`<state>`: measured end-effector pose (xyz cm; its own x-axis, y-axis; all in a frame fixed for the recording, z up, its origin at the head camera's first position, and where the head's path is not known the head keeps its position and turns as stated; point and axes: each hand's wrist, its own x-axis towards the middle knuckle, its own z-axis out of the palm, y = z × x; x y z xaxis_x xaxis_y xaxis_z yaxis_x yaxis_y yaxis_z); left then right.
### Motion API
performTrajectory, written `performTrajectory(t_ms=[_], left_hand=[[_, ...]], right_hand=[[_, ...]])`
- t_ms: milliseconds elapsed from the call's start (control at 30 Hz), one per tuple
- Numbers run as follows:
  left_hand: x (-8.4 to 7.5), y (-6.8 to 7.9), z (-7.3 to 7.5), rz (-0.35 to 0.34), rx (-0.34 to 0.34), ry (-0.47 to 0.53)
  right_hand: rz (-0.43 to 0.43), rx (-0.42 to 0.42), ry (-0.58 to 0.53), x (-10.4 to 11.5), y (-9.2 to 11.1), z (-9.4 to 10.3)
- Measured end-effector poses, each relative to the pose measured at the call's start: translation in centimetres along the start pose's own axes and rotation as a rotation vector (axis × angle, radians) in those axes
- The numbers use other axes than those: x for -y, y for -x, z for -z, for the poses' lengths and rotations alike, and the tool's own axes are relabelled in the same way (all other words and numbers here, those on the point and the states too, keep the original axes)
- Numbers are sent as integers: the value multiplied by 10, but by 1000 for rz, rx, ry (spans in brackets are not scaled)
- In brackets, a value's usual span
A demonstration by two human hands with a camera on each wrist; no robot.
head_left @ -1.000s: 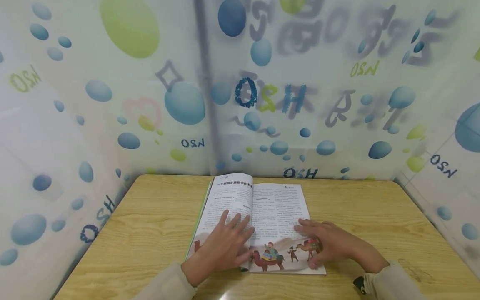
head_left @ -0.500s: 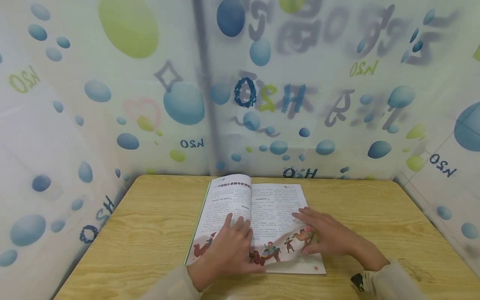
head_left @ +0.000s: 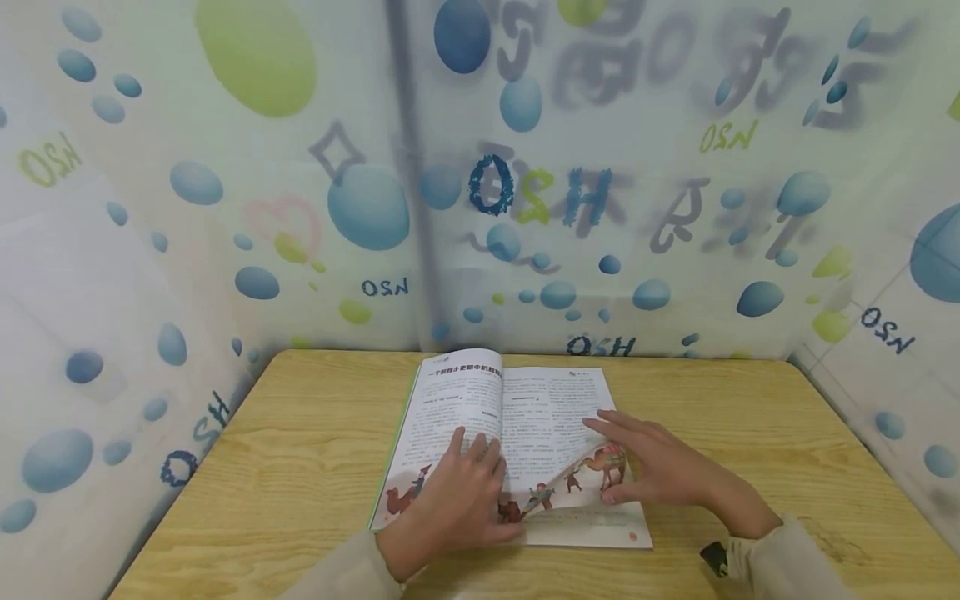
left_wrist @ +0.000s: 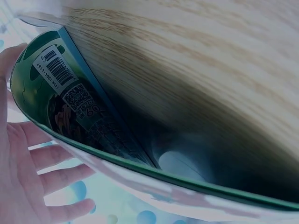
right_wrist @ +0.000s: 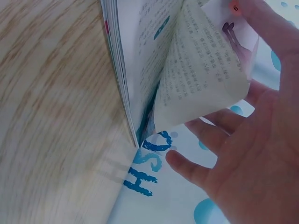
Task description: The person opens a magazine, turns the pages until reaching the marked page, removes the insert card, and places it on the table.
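Observation:
An open magazine [head_left: 551, 392] with printed columns and camel drawings lies on the wooden table in the head view. My left hand [head_left: 453, 504] rests on its left page, fingers extended toward the text and thumb reaching across the fold. My right hand [head_left: 667, 467] pinches the lower right corner of a page [head_left: 588, 483], which is lifted and curled. Beneath the raised corner another page [head_left: 600, 529] shows. In the right wrist view, the thumb lies on the lifted page [right_wrist: 201, 79] with fingers behind it. The left wrist view shows the back cover [left_wrist: 35, 95] with a barcode beside the left hand.
The wooden table [head_left: 300, 450] surrounds the magazine. A patterned sheet [head_left: 645, 242] with bubbles and lettering hangs behind it and along both sides. A small black item [head_left: 715, 558] is by the right sleeve [head_left: 783, 562].
My right fingers have lifted the page's lower right corner, and it now curls up and leftward, uncovering the page below. My left hand has shifted slightly down, its thumb now further right.

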<state>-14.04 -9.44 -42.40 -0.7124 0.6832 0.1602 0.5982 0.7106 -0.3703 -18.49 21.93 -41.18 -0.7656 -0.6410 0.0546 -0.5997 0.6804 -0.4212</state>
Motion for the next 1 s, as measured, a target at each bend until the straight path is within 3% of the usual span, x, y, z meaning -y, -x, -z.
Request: performTrajectory(t_ms=[300, 667, 800, 1000], left_hand=[[2, 1, 1, -28, -85, 33], [3, 2, 5, -141, -158, 142], [3, 2, 7, -205, -203, 115], [3, 2, 11, -262, -179, 11]], right_hand=[[-19, 22, -103, -2, 5, 5], [-31, -55, -246, 2, 6, 9], [-35, -103, -249, 0, 5, 8], [-80, -126, -185, -4, 6, 7]])
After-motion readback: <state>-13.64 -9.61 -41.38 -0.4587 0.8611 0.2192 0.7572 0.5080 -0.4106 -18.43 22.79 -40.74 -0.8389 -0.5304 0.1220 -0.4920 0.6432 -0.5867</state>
